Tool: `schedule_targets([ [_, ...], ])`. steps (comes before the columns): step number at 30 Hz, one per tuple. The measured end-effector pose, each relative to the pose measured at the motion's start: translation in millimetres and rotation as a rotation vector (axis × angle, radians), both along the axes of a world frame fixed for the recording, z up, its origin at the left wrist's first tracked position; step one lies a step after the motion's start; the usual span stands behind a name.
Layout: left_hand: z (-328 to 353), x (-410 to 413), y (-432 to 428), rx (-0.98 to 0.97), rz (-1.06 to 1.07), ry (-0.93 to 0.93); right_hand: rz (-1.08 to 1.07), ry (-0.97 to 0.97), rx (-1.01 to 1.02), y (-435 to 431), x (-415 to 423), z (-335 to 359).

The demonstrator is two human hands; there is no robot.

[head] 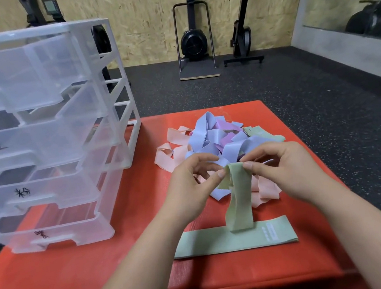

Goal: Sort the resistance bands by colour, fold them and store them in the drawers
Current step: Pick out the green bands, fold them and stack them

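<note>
Directly behind green band (239, 196): tangled pile (210, 137); drawers (40, 138) L.

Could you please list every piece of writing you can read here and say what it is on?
"蓝": handwritten on the second drawer.
"粉": handwritten on the third drawer.
Handwritten mark on the bottom drawer: too blurred to read.
Mark on the top drawer: cut off by the frame edge.
Print on the white label of the flat green band: too small to read.
</note>
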State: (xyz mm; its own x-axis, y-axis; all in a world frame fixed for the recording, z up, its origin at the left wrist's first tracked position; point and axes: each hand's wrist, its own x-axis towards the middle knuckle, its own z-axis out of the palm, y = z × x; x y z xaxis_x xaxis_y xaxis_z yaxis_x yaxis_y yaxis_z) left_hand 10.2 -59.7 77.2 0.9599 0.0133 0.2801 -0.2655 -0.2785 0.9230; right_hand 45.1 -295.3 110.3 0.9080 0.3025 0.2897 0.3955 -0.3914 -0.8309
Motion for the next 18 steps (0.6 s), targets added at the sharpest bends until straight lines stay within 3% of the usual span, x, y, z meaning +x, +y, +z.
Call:
schedule_targets([
  [18, -2.0, 0.9, -7.3, -0.008, 0.031, -0.036, -0.058, -0.041, 0.169, 9.7, 0.3, 0.6],
])
